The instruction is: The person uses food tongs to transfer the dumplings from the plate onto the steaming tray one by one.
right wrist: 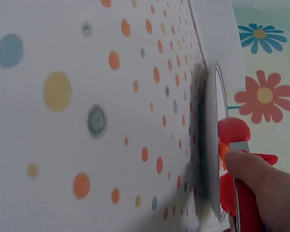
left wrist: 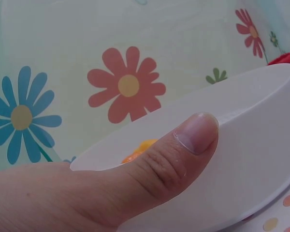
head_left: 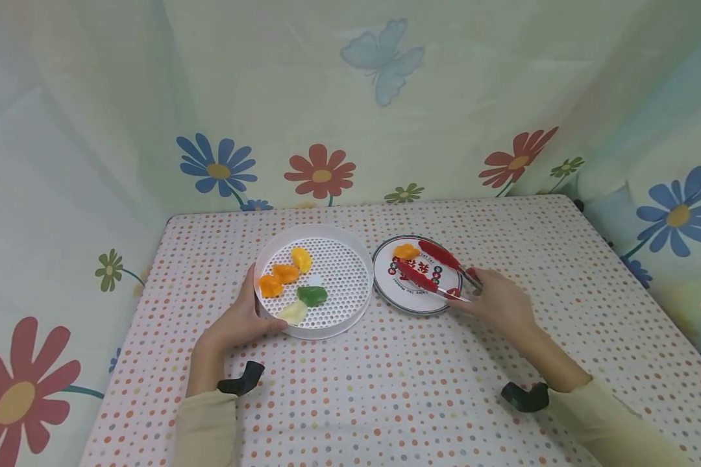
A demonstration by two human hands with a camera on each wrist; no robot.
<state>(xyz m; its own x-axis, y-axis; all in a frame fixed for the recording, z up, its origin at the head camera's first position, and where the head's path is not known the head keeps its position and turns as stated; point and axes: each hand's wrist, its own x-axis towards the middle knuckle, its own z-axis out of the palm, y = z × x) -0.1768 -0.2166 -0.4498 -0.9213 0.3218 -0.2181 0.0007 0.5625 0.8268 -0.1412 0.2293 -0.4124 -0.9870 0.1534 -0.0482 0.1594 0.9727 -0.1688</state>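
At the left side of a white round perforated basket (head_left: 339,305), my left hand (head_left: 242,321) grips the wall, its thumb (left wrist: 183,150) along the outside and the other fingers hidden. Inside the basket lie several small dumpling-shaped pieces: a yellow piece (head_left: 301,259), orange ones (head_left: 285,274), a green piece (head_left: 312,296) and a pale one (head_left: 293,312). My right hand (head_left: 499,301) holds red-tipped metal tongs (head_left: 417,275) over a white printed plate (head_left: 397,297). The tongs' arms are spread, and an orange piece (head_left: 406,251) lies on the plate near their tips.
The plate stands close against the basket's right side. A dotted cloth covers the table (head_left: 385,389), whose back edge meets a flowered curtain (head_left: 257,78). Black wrist mounts (head_left: 242,379) sit at both of my sleeves.
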